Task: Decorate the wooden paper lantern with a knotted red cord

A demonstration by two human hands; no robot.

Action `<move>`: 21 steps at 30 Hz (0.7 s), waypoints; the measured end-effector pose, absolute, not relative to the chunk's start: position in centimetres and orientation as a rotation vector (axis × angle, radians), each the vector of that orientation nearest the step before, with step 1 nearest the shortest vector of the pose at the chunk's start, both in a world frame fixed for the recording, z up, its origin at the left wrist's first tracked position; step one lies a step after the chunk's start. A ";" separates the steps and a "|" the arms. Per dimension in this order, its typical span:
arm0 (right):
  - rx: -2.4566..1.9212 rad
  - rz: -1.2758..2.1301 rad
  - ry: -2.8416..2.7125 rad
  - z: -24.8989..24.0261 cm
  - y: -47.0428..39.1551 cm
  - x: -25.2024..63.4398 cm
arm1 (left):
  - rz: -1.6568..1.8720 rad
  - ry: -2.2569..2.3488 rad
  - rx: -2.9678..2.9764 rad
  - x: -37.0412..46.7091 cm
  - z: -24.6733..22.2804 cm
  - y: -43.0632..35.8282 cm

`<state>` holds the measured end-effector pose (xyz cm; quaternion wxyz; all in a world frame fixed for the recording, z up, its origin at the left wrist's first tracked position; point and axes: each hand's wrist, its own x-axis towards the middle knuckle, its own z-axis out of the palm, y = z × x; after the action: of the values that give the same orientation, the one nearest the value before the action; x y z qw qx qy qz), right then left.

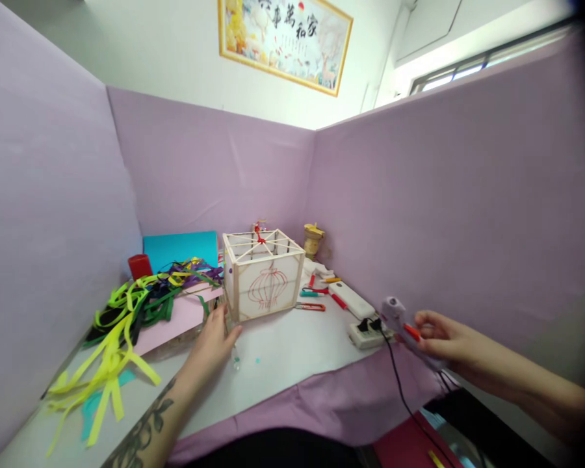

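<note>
My right hand (441, 341) is covering the glue gun (400, 325) grip; its cord (403, 400) is running off frame bottom.

A white counter (292, 354) is enclosed by lilac partitions (214, 169), above which a framed picture (285, 39) is hung, a bright window (448, 75) lying to its right.

head cam, looks fwd-down, close over table (292, 354)

A white glue gun (400, 325) with an orange trigger lies tilted in the right hand (441, 338); a stick-framed paper lantern (262, 273) stands upright on the tabletop (292, 351), touched by the left hand (214, 338).
</note>
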<state>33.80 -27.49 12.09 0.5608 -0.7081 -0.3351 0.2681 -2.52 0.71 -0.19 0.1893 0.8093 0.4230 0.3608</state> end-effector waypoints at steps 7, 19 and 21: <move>-1.461 0.737 -0.670 12.6 -25.7 32.5 | 1.280 1.149 2.307 -0.9 2.0 1.1; -1.138 0.637 -0.575 5.3 -12.4 28.0 | 1.563 1.202 2.278 2.3 5.8 2.5; -1.098 0.590 -0.458 3.1 -10.5 28.1 | 1.379 1.251 2.232 2.3 6.6 3.1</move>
<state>28.09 -10.45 3.11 0.7875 -0.5096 -0.2126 0.2737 2.29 3.06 6.64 0.1172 0.7626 0.4274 0.4712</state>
